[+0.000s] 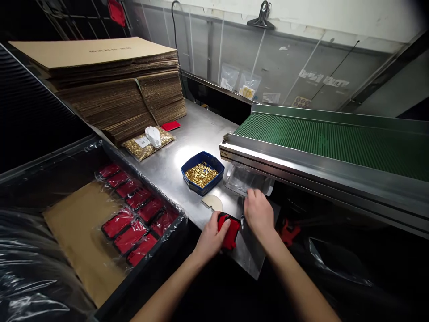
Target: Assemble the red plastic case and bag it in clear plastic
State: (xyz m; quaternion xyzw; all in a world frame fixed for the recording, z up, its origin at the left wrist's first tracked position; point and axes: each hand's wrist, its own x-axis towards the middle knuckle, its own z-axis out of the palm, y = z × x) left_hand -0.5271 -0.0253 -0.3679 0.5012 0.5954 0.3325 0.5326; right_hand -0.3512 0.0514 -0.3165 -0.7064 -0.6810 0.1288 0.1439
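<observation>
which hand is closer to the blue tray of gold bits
Right. The right hand sits just right of and below the blue tray; the left hand is lower, gripping the red piece.

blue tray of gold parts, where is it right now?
Head view, centre: the blue tray sits on the steel table, left of the green conveyor, beyond both hands.

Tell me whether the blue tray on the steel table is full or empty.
Partly full. The blue tray holds a layer of small gold pieces across its bottom, while its blue inner walls show above them.
</observation>
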